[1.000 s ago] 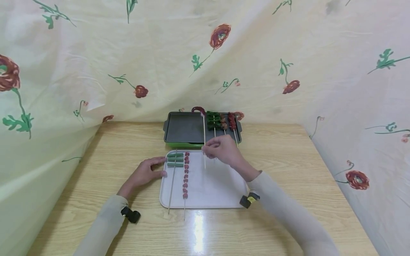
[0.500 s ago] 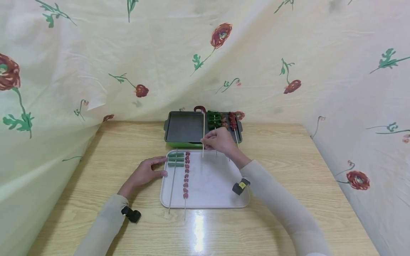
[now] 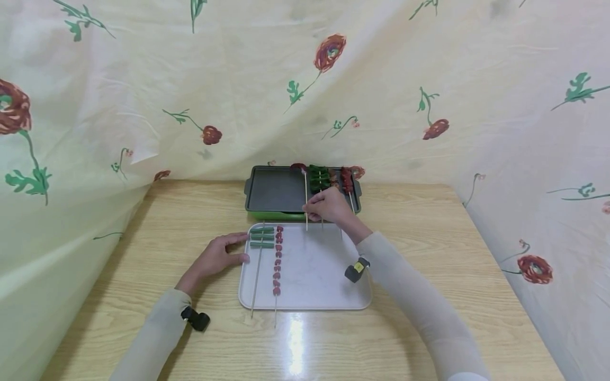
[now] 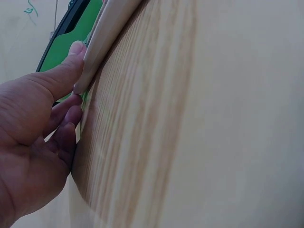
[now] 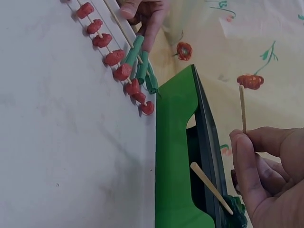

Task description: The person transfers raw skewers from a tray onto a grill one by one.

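Note:
My right hand (image 3: 331, 206) pinches the bare stick of a skewer (image 3: 306, 188) between thumb and fingers. A dark red curved piece (image 3: 298, 166) sits at that skewer's far end, over the grill's back edge. In the right wrist view the stick's end stands up from the fingertips. At the left, my left hand (image 3: 218, 258) holds the edge of a white tray (image 3: 324, 275), its thumb on the rim in the left wrist view. On the tray lie a skewer of green pieces (image 3: 261, 237) and a skewer of small red pieces (image 3: 277, 269).
A dark grill plate (image 3: 271, 190) on a green base (image 3: 274, 216) stands behind the tray. Skewers with dark green pieces (image 3: 318, 178), brownish pieces (image 3: 334, 179) and red pieces (image 3: 347, 180) lie on its right side. A flowered cloth (image 3: 229, 84) hangs behind.
My right hand has moved forward and slightly right with the skewer, and the dark red piece is now lower over the grill's back edge. The left hand has stayed at the tray.

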The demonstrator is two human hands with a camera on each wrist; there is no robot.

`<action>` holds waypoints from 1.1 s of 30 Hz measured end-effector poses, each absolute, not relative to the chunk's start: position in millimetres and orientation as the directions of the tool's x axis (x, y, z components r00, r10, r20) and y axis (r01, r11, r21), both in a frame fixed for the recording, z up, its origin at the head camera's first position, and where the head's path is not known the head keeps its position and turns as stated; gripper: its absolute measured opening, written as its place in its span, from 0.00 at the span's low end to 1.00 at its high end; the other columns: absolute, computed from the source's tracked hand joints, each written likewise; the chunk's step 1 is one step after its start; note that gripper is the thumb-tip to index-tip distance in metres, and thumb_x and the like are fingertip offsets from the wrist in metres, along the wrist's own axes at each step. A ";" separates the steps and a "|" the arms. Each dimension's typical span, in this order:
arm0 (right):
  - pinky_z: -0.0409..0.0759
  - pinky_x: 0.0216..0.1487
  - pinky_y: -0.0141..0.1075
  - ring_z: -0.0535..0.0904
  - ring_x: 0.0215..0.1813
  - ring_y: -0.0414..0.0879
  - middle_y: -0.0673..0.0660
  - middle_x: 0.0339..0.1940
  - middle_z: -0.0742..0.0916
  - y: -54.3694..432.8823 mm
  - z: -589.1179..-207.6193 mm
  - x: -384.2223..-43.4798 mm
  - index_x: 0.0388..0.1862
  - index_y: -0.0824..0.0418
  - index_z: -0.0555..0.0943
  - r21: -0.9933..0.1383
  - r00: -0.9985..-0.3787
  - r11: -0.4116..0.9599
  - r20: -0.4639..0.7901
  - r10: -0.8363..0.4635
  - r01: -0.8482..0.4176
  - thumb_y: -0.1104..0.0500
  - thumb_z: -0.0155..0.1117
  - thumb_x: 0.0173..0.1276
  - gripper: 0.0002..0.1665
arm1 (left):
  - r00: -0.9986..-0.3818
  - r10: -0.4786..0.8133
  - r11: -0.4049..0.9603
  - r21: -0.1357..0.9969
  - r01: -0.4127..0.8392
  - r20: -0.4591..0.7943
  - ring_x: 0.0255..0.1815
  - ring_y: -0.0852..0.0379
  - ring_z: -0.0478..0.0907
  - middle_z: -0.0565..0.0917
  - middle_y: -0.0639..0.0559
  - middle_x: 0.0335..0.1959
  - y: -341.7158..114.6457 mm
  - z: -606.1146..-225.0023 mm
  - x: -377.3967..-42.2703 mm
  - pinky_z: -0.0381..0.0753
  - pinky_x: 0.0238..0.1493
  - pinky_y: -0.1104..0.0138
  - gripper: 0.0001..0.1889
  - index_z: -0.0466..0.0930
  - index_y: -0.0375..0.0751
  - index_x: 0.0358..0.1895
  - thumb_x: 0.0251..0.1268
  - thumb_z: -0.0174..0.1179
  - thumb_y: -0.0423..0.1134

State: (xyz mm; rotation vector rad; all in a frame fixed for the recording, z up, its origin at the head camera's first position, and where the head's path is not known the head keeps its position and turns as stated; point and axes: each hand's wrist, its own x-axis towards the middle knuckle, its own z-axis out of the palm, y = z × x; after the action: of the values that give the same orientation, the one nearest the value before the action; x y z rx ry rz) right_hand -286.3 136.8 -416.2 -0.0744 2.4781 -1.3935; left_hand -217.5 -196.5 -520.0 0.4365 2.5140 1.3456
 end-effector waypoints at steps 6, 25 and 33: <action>0.90 0.39 0.37 0.89 0.33 0.45 0.58 0.34 0.92 137.0 -417.6 -290.3 0.42 0.64 0.91 -0.844 -0.945 0.518 -0.267 -0.188 0.136 0.59 0.71 0.70 0.09 | -0.921 0.383 0.526 0.838 0.149 -0.077 0.79 0.40 0.61 0.70 0.43 0.76 -196.5 -521.5 -217.7 0.60 0.78 0.44 0.35 0.73 0.43 0.73 0.63 0.72 0.46; 0.90 0.43 0.46 0.89 0.32 0.45 0.55 0.30 0.91 137.2 -423.6 -287.1 0.40 0.61 0.92 -0.809 -0.958 0.581 -0.229 -0.175 0.087 0.55 0.72 0.70 0.11 | -0.927 0.363 0.552 0.824 0.129 -0.098 0.79 0.41 0.62 0.71 0.45 0.75 -195.9 -520.6 -217.4 0.61 0.78 0.44 0.34 0.74 0.46 0.73 0.63 0.72 0.47; 0.89 0.46 0.54 0.90 0.37 0.57 0.55 0.28 0.91 137.8 -420.7 -282.7 0.40 0.61 0.92 -0.796 -0.965 0.602 -0.205 -0.165 0.067 0.53 0.73 0.69 0.11 | -0.926 0.367 0.547 0.826 0.138 -0.089 0.79 0.40 0.61 0.71 0.44 0.75 -197.2 -521.1 -217.3 0.61 0.78 0.44 0.35 0.73 0.45 0.73 0.63 0.72 0.47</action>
State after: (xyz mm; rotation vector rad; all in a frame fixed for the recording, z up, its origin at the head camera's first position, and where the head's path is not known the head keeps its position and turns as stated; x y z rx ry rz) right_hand -282.7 137.8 -420.7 -0.0804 2.5732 -1.2933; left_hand -217.3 -197.2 -521.1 0.4219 2.5337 1.3195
